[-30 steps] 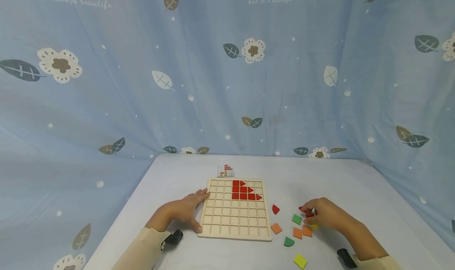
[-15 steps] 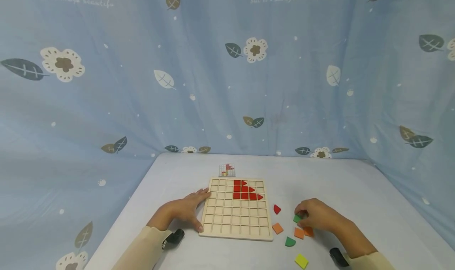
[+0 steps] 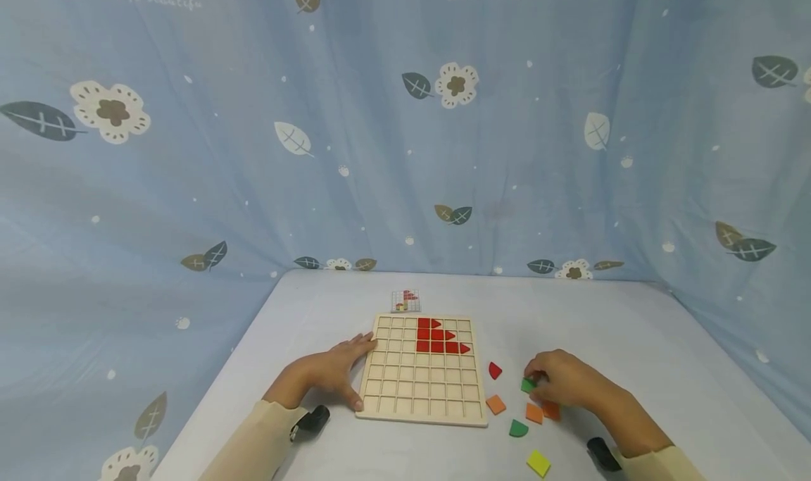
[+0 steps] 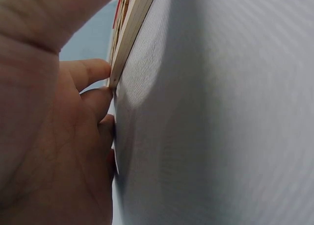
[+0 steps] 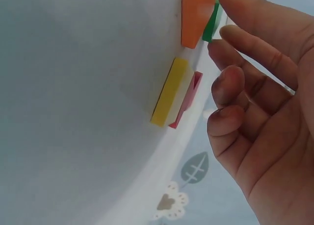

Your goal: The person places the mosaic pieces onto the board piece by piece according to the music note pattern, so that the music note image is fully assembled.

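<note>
A wooden grid board [image 3: 421,400] lies on the white table, with red tiles [image 3: 437,335] set in its upper cells. My left hand [image 3: 329,374] rests against the board's left side, thumb at the near corner and fingers spread along the edge. To the right of the board, my right hand [image 3: 564,381] pinches a green square tile [image 3: 527,385] between thumb and index finger, at table level. In the right wrist view its other fingers are bent and hold nothing. Beneath that hand, a yellow tile [image 5: 169,90] and a red piece [image 5: 188,98] are hidden from the head view.
A small picture card [image 3: 405,301] lies behind the board. Between board and right hand are a red quarter-round [image 3: 495,370] and an orange tile [image 3: 496,404]. Another orange tile [image 3: 534,413], a green quarter-round [image 3: 518,429] and a yellow square [image 3: 538,463] lie nearer.
My right hand has come left from the red piece to the green square tile, and that tile has shifted slightly. My left hand stays at the board.
</note>
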`<state>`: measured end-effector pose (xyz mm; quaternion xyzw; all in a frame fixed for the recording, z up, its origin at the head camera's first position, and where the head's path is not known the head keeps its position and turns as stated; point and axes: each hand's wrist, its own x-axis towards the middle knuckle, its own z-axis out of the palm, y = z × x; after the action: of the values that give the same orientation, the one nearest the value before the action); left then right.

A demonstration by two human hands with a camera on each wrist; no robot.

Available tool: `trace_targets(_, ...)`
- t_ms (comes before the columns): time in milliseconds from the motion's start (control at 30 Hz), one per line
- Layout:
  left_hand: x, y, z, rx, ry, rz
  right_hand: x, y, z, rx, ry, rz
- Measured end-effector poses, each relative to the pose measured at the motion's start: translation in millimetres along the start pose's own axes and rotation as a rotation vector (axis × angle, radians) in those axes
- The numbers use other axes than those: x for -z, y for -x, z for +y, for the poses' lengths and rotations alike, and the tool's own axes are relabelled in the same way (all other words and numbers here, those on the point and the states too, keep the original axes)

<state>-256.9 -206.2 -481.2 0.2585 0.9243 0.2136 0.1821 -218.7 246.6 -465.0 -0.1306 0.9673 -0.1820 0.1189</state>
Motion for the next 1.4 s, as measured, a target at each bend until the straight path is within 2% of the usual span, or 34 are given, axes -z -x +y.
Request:
trace_targets(200, 1.5, -0.7, -0.8, 0.004, -0.01, 0.006, 2.4, 10.4, -2.0, -0.031, -0.025, -0.034)
trace_targets(333, 2.0, -0.6, -1.0, -0.001, 0.003, 0.008, 4.9, 16.8, -1.5, -0.018, -0.037, -0.038)
trace_targets(600, 0.9, -1.7, -2.5, 0.005, -0.006, 0.005, 13.1, 26.1, 16.8, 0.011, -0.01, -0.008)
trace_targets(767, 1.9, -2.1, -3.4, 0.007, -0.02, 0.005, 11.7, 31.7, 25.3, 0.117, -0.052, -0.047)
trace_targets(867, 2.8, -1.8, -2.8, 0.002, -0.028, 0.009, 9.4, 30.6, 26.7, 0.177, -0.043, -0.066)
trace_targets(1167, 1.0, -3.1, -3.4, -0.001, -0.031, 0.003, 9.9, 21.1, 14.7, 0.25, 0.032, -0.055)
trace_targets(1267, 0.8, -3.1, -2.9, 0.003, -0.021, -0.003, 10.4, 13.3, 7.1, 0.239, 0.029, -0.044)
trace_targets(1400, -0.6, -2.9, -2.9, 0.001, -0.011, -0.006, 8.3, -1.2, -6.1, 0.187, 0.029, -0.036)
